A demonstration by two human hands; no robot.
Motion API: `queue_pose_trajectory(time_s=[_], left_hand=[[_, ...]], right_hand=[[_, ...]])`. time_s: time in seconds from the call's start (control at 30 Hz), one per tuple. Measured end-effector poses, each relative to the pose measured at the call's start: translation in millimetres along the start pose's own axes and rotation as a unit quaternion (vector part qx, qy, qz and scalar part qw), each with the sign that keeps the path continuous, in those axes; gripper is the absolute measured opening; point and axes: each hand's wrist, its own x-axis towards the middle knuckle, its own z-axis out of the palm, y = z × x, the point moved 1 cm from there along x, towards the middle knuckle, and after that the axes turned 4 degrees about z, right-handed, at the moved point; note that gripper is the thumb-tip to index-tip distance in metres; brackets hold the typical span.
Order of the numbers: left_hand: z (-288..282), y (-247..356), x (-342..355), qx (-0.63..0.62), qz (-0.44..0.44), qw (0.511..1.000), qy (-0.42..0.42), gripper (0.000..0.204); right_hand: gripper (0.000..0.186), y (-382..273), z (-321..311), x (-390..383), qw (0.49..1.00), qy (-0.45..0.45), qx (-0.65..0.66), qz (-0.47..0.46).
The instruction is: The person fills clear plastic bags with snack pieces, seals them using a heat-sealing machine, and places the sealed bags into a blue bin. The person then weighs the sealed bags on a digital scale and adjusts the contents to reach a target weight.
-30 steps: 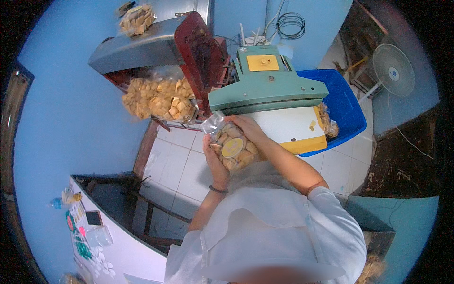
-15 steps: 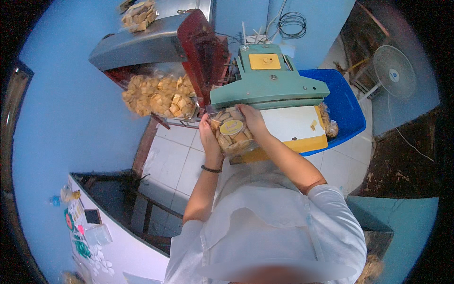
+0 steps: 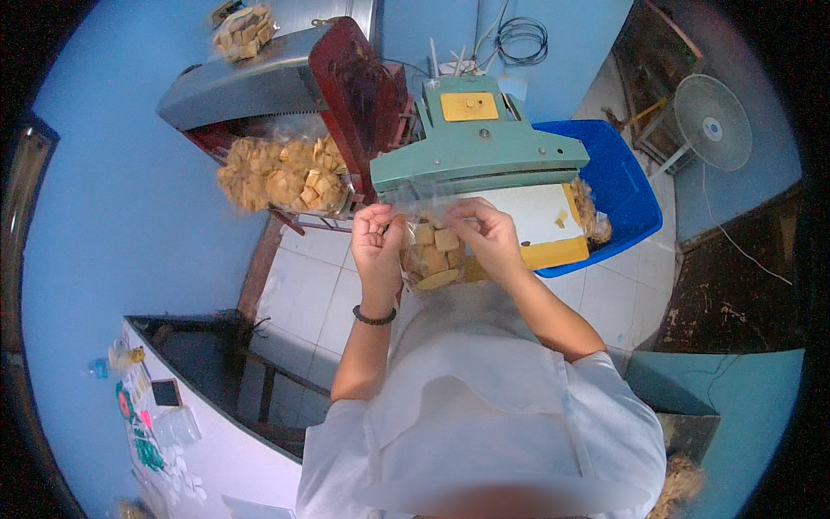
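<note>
Starting to the left of the left hand (image 3: 378, 238), a large clear sack of tan snack pieces (image 3: 281, 177) is seen hung under a grey metal chute (image 3: 238, 86), up and away from that hand, with a dark red machine panel (image 3: 359, 95) between the sack and the hands. Below the left hand, beyond the forearm with its dark wristband (image 3: 374, 318), a white surface (image 3: 216, 450) strewn with small items is seen. The left hand is closed in a pinch on the upper left edge of a small clear bag of tan snack pieces (image 3: 432, 255), its fingers curled together. The bag is held upright between the two hands, its top edge drawn up to the front lip of a green sealing machine (image 3: 475, 156) just above both hands. The right hand (image 3: 488, 238) is likewise pinched on the bag's upper right edge, thumb and fingers pressed together on the plastic. To the right of the right hand, a white and yellow board (image 3: 545, 225) is seen under the machine, and beyond it a blue tub (image 3: 618, 186) with another bag of snack pieces (image 3: 592, 216) at its edge. Farther right and well apart from the hands, a white fan (image 3: 711, 123) is stood on the floor.
</note>
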Motion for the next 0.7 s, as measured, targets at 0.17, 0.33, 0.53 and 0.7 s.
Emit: queue_pose_trajectory(time_s=[0.17,0.33,0.53,0.7], left_hand=[[18,20,-11,0.008,0.082,0.994,-0.073,0.038],[1,18,-5,0.245,0.102,0.951,-0.156,0.035],[-7,23,0,0.391,0.128,0.895,-0.173,0.015],[1,32,-2,0.425,0.171,0.875,-0.155,0.01]], right_hand=[[0.026,-16,-5,-10,0.983,0.039,-0.098,-0.152],[0.052,-9,0,1,0.997,-0.011,-0.027,-0.066],[0.041,-10,-6,13,0.979,-0.074,-0.167,-0.088],[0.017,-14,-11,14,0.942,-0.064,-0.274,-0.181]])
